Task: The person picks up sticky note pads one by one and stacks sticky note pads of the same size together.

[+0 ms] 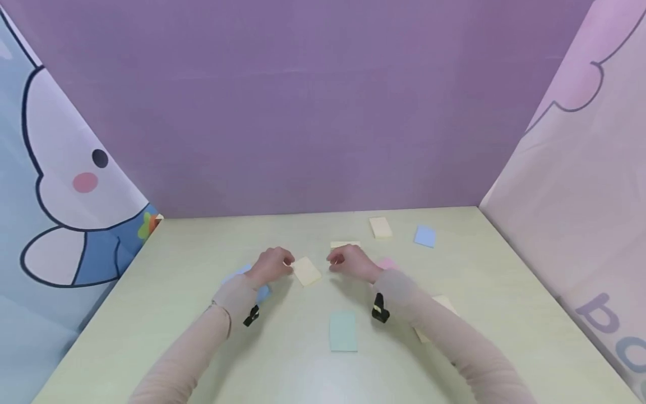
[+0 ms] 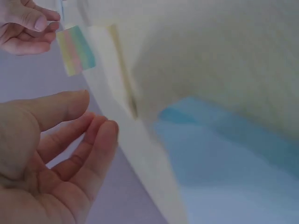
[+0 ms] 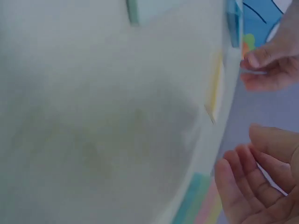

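Note:
My left hand [image 1: 272, 266] is beside a pale yellow pad of sticky notes [image 1: 306, 271], its fingers loosely bent with nothing between them in the left wrist view. Below that hand lies light blue paper [image 2: 219, 158], partly hidden by the wrist in the head view. Across from it, my right hand [image 1: 353, 262] hovers over the table, fingers relaxed and bare. A pad striped in green, pink and yellow [image 2: 75, 50] lies just beyond the right hand. Some pink paper [image 1: 387, 263] peeks out behind the right wrist.
A mint green pad [image 1: 343, 332] lies nearest the front. Toward the back right are a cream pad [image 1: 381, 228] and a small blue one [image 1: 425, 235]. Cream paper [image 1: 445, 303] shows from under the right forearm. A purple backdrop [image 1: 313, 112] closes off the table's far edge.

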The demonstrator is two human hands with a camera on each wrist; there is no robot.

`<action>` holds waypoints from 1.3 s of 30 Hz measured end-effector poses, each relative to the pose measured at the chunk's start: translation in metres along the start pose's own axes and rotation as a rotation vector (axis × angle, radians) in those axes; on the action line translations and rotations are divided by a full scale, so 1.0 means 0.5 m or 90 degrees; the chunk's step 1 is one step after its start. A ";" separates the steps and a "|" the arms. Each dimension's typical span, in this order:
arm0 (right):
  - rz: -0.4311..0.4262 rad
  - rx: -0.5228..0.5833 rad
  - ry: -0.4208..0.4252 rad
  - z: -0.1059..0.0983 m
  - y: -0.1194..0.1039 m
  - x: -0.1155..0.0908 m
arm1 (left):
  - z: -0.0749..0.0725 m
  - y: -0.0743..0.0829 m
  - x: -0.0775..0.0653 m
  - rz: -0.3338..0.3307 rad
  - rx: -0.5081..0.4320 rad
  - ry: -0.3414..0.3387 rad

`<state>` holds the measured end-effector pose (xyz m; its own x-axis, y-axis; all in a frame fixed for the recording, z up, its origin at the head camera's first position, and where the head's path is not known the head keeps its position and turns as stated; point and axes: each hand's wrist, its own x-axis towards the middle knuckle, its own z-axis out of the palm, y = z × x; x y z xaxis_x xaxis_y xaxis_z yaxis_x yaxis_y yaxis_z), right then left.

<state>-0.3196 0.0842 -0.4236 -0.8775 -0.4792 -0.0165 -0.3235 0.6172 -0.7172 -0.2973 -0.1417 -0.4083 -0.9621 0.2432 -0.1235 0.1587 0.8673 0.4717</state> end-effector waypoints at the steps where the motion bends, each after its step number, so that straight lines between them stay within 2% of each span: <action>1: 0.007 -0.006 -0.007 0.009 -0.002 0.005 | 0.006 -0.002 0.004 -0.006 -0.002 -0.005; 8: 0.065 0.032 -0.020 0.048 0.003 0.039 | 0.039 0.006 0.041 -0.051 0.008 -0.005; 12: 0.103 0.032 -0.020 0.057 0.006 0.047 | 0.051 0.014 0.051 -0.055 0.004 -0.005; 16: 0.117 0.030 -0.019 0.060 0.003 0.045 | 0.054 0.026 0.051 -0.055 0.006 -0.013; 24: 0.098 0.009 -0.014 0.059 0.005 0.038 | 0.061 0.040 0.063 -0.042 0.024 -0.017; 32: 0.097 0.000 0.013 0.061 0.011 0.035 | 0.067 0.045 0.086 0.010 0.038 -0.030; 39: 0.108 0.010 0.021 0.066 0.006 0.031 | 0.061 0.047 0.085 0.032 0.028 -0.049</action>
<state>-0.3225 0.0581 -0.4491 -0.9304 -0.3479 -0.1153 -0.1646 0.6777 -0.7167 -0.3278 -0.0978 -0.4294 -0.9331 0.3182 -0.1677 0.2180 0.8711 0.4401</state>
